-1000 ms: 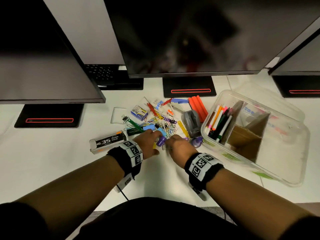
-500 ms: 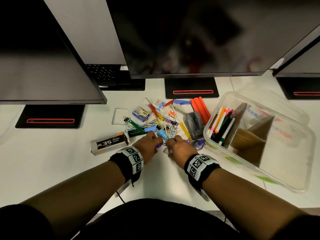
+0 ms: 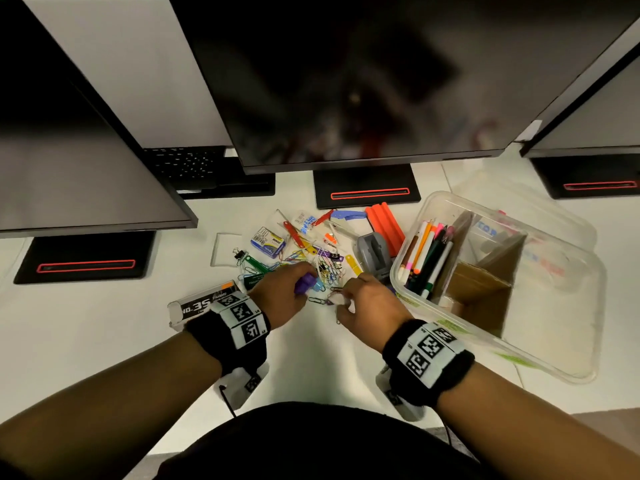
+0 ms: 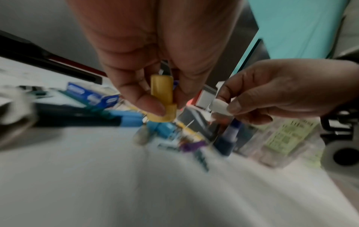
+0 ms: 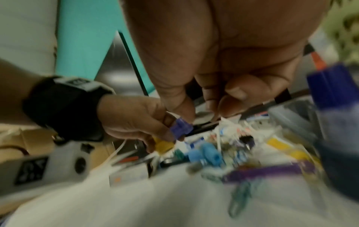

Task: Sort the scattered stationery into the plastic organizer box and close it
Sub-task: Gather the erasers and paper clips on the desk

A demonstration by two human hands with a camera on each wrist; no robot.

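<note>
Just left of the plastic organizer box [image 3: 571,348], the left hand [image 3: 280,296] pinches light, stiff yellow [image 4: 162,101] and purple caps [image 3: 305,284] by their sides. The right hand [image 3: 367,303] pinches a small white piece [image 4: 218,106], small enough to slip.

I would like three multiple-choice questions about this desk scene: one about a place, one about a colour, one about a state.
1. Where do the pens stand?
A. in the box's left compartment
B. on the keyboard
C. under the staple box

2. What colour is the cap pinched by the left hand?
A. red
B. yellow
C. black

3. How is the organizer box now?
A. closed
B. upside down
C. open, without lid

Answers:
1 A, the head view shows them upright in the leftmost section.
2 B, the left wrist view shows a yellow cap between thumb and fingers.
3 C, its inside and the cardboard dividers are visible from above.
</note>
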